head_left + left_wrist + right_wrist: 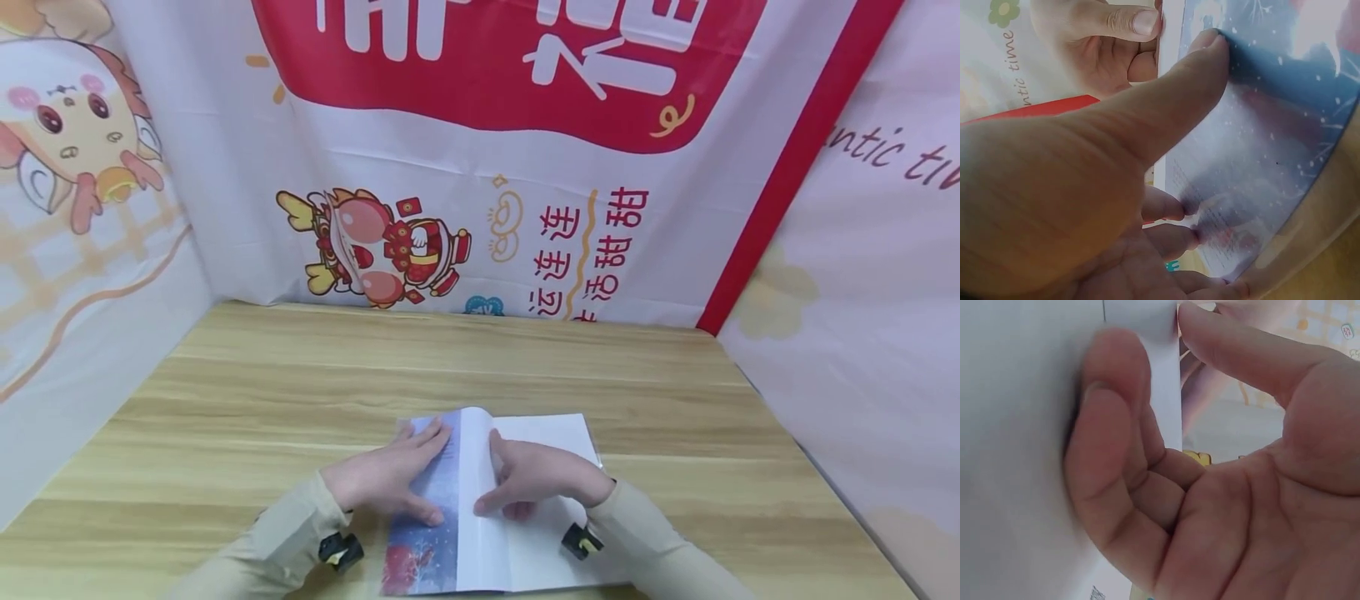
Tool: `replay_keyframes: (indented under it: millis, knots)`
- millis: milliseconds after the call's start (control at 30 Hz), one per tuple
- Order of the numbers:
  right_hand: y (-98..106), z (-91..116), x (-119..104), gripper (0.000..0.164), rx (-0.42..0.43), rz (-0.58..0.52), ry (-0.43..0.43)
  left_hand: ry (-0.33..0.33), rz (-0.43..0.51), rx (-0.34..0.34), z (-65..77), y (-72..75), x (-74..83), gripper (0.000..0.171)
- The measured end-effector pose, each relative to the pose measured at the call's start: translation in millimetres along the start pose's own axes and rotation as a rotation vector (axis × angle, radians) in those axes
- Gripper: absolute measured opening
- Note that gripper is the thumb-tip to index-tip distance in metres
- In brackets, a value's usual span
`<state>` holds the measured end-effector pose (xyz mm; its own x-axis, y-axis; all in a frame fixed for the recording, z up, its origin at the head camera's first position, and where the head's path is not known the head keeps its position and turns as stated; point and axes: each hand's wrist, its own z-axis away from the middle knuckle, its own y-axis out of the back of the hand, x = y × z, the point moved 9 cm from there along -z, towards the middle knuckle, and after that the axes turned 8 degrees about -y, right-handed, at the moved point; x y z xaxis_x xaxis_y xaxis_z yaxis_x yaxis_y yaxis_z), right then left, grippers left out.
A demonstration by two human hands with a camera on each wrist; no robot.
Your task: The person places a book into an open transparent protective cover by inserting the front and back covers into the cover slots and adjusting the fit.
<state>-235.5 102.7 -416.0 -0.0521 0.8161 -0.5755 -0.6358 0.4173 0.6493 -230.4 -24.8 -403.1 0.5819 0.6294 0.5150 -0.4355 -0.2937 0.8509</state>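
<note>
A thin book (422,557) lies open near the table's front edge, its left side blue with white flecks and a reddish picture. Down its middle runs a raised white strip (474,554), curved at the top, beside a white page (551,437). My left hand (390,479) rests spread on the blue side, thumb and fingers apart. Over the white side, my right hand (536,475) touches the strip with thumb and index finger; its other fingers curl against the page. In the right wrist view a wide gap separates the thumb (1235,353) from the curled fingers (1107,431).
Clear film (1329,228) shows past the blue side's edge in the left wrist view. The wooden table (300,367) extends around the book. A printed cloth (480,167) hangs behind it, with more printed cloth at both sides. Each wrist wears a small black device (341,550).
</note>
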Motion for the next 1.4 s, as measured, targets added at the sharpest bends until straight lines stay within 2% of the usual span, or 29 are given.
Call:
replay_keyframes:
  millis: [333, 800, 1067, 1400]
  knots:
    - [-0.5, 0.7, -2.1, 0.112, 0.002, -0.007, 0.038, -0.003, 0.019, -0.023, -2.3, 0.9, 1.4, 0.109]
    - [-3.2, 0.5, -4.7, 0.111, 0.023, 0.005, 0.020, -0.015, 0.028, -0.023, 0.5, 2.2, 0.9, 0.108]
    - [-5.9, 1.4, -5.3, 0.109, 0.017, -0.019, -0.005, -0.054, 0.022, -0.010, 0.0, 2.0, 1.8, 0.108]
    - [-5.3, -0.4, -3.9, 0.110, 0.046, -0.012, -0.013, -0.055, 0.014, -0.007, -0.6, 2.5, 5.2, 0.106]
